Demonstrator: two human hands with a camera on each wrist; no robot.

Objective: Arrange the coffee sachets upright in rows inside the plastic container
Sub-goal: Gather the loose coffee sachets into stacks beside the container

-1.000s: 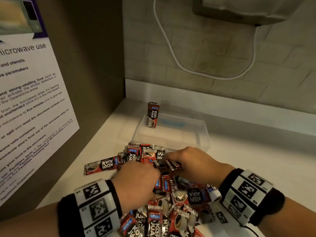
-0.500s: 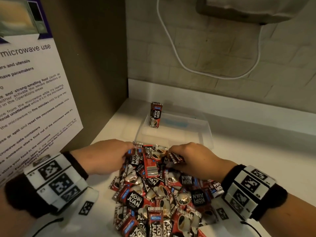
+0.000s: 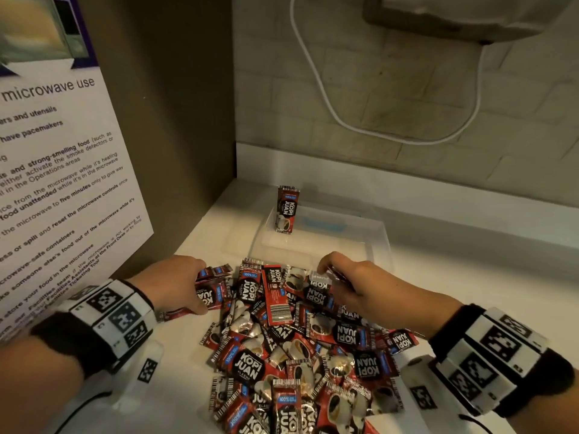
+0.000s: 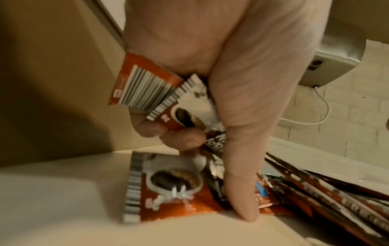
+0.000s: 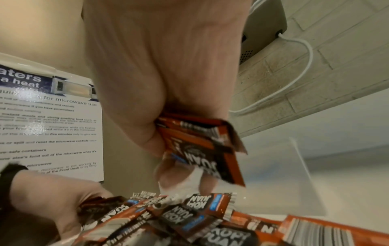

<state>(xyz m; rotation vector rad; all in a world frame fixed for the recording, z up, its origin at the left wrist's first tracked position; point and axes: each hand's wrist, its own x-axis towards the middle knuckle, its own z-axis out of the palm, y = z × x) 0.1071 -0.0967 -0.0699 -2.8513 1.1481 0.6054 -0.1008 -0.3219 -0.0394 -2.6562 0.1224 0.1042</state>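
A loose heap of red-and-black coffee sachets (image 3: 300,349) lies on the pale surface (image 3: 470,277), the packets overlapping at all angles, some face up with the brand showing, some showing barcodes. Just behind the heap sits the clear plastic container (image 3: 380,233), and a single upright sachet (image 3: 286,209) stands in its far left corner, leaning against the wall of the container.

The left hand (image 3: 175,286) is at the left edge of the heap with its fingers curled round a small bundle of sachets (image 4: 166,99); the left wrist view shows at least two packets pinched there, and the thumb (image 4: 242,183) points down to the surface beside a flat sachet (image 4: 168,188). The right hand (image 3: 360,283) is at the far right edge of the heap, near the container's front rim, and grips a few sachets (image 5: 202,146) between thumb and fingers; the count is hard to read, as that view is blurred.

A printed microwave notice (image 3: 53,183) hangs on the brown panel at the left. A white cable (image 3: 341,120) loops across the tiled wall behind, below a grey appliance (image 3: 470,17) at the top of the head view.
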